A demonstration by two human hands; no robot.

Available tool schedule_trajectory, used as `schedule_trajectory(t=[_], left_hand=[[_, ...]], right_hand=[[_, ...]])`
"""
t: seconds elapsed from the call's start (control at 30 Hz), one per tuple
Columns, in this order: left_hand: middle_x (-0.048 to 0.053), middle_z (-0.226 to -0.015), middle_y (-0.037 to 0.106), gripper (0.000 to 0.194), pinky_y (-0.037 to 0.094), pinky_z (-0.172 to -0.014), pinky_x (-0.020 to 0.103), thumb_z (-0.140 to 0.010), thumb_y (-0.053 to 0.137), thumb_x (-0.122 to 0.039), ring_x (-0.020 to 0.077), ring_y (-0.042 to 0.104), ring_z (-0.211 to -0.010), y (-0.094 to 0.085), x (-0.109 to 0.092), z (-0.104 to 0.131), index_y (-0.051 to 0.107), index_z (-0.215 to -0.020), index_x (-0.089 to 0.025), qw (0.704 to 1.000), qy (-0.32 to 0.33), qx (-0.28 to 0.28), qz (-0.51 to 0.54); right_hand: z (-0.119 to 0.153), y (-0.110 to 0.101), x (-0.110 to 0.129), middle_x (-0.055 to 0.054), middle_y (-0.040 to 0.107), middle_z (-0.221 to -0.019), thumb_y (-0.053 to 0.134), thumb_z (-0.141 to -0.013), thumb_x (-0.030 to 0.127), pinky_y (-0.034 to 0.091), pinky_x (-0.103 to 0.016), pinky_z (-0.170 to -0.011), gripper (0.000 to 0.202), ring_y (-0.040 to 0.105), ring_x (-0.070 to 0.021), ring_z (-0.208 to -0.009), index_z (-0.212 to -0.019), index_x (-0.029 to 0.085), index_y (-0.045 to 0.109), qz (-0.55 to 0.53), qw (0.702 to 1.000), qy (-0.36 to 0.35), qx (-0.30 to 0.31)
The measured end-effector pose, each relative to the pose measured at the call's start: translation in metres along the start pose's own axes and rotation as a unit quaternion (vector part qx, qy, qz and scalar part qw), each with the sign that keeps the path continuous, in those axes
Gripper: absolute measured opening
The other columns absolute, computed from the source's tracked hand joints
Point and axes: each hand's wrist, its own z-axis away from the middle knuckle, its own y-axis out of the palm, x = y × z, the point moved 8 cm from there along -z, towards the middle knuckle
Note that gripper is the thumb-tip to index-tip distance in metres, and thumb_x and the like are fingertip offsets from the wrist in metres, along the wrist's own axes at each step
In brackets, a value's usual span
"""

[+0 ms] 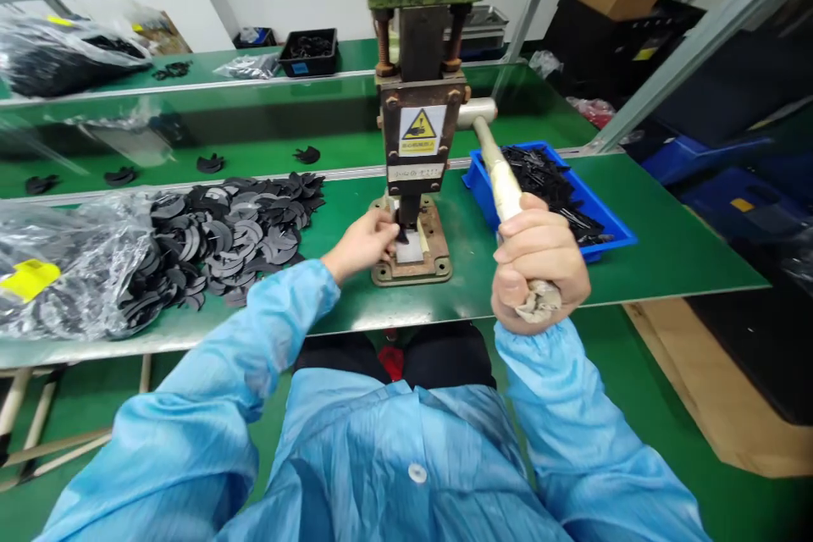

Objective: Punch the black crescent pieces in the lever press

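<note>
A hand press (416,89) with a yellow warning label stands on the green table. My left hand (367,244) is at its base, fingertips pinched on a small black part (402,235) under the ram, over a pale plate (410,248). The fingers partly hide this part. My right hand (541,262) is wrapped round the wrapped lever handle (501,178) on the press's right side. Many curved black pieces (235,229) lie in a heap left of my left hand, some spilling from a clear plastic bag (76,262).
Behind my right hand sits a blue tray (610,244) of black parts. A green conveyor belt (254,123) behind the table carries a few curved black pieces. Farther back are a black bin (309,65) and a filled bag (57,59). A metal bar crosses above.
</note>
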Motion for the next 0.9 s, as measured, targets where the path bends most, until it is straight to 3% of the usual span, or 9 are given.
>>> schedule_trajectory(t=[0.1,0.2,0.33,0.43,0.53,0.73,0.8,0.9], left_hand=[[0.01,-0.113,0.072,0.033,0.061,-0.075,0.029,-0.103,0.07,-0.039,0.0177,0.073,-0.091,0.006,-0.001,0.05,0.069,-0.13,-0.021,0.981,0.184,0.017,-0.055],[0.011,-0.119,0.073,0.03,0.06,-0.093,0.037,-0.107,0.062,-0.038,0.0216,0.071,-0.103,-0.012,0.02,0.097,0.072,-0.131,-0.022,0.95,0.253,-0.033,-0.182],[0.016,-0.126,0.074,0.032,0.052,-0.107,0.05,-0.105,0.064,-0.04,0.0334,0.066,-0.123,-0.088,0.049,0.129,0.074,-0.128,-0.021,0.868,0.197,-0.23,-0.395],[0.019,-0.139,0.072,0.043,0.049,-0.105,0.056,-0.103,0.067,-0.047,0.0406,0.063,-0.127,-0.128,0.063,0.132,0.073,-0.135,-0.02,0.804,0.124,-0.304,-0.497],[0.017,-0.147,0.071,0.044,0.048,-0.104,0.056,-0.104,0.065,-0.05,0.0418,0.063,-0.129,-0.124,0.069,0.125,0.075,-0.134,-0.02,0.793,0.129,-0.272,-0.529],[0.012,-0.134,0.078,0.028,0.048,-0.111,0.047,-0.107,0.064,-0.046,0.0307,0.068,-0.129,-0.081,0.067,0.118,0.074,-0.117,-0.022,0.848,0.244,-0.141,-0.449],[0.011,-0.125,0.079,0.025,0.05,-0.109,0.045,-0.105,0.067,-0.046,0.0293,0.069,-0.125,-0.083,0.066,0.116,0.072,-0.113,-0.023,0.858,0.25,-0.134,-0.427],[0.013,-0.119,0.076,0.03,0.052,-0.101,0.044,-0.103,0.069,-0.049,0.0306,0.069,-0.117,-0.099,0.066,0.112,0.069,-0.115,-0.021,0.857,0.216,-0.185,-0.429]], right_hand=[[0.0,0.0,-0.002,0.006,0.065,-0.074,0.076,-0.091,0.045,0.061,-0.062,-0.108,0.029,0.072,-0.0184,-0.087,-0.077,0.026,0.058,0.004,1.0,0.015,-0.016],[0.0,-0.001,-0.005,0.007,0.064,-0.071,0.077,-0.091,0.048,0.061,-0.065,-0.107,0.035,0.072,-0.0181,-0.084,-0.073,0.027,0.057,0.009,0.999,0.025,-0.035],[0.003,-0.001,-0.007,0.006,0.064,-0.069,0.077,-0.09,0.052,0.062,-0.064,-0.106,0.043,0.072,-0.017,-0.082,-0.068,0.025,0.053,0.006,0.999,0.009,-0.041],[0.004,-0.001,-0.01,0.006,0.064,-0.068,0.078,-0.089,0.053,0.062,-0.062,-0.105,0.046,0.072,-0.0165,-0.082,-0.065,0.024,0.051,0.0,0.998,0.007,-0.058],[0.005,-0.002,-0.011,0.007,0.064,-0.067,0.079,-0.087,0.055,0.062,-0.061,-0.103,0.047,0.072,-0.0166,-0.08,-0.065,0.024,0.052,0.001,0.997,0.008,-0.076],[0.002,0.0,-0.007,0.006,0.065,-0.068,0.079,-0.089,0.052,0.061,-0.061,-0.103,0.041,0.072,-0.0169,-0.081,-0.07,0.024,0.055,0.001,0.999,0.009,-0.053],[0.001,0.0,-0.006,0.006,0.065,-0.069,0.079,-0.089,0.05,0.06,-0.061,-0.104,0.038,0.072,-0.0169,-0.082,-0.071,0.024,0.056,-0.002,0.999,0.012,-0.047],[0.0,0.0,-0.004,0.006,0.066,-0.07,0.079,-0.089,0.048,0.06,-0.061,-0.105,0.036,0.072,-0.0172,-0.083,-0.072,0.024,0.057,-0.002,0.999,0.015,-0.038]])
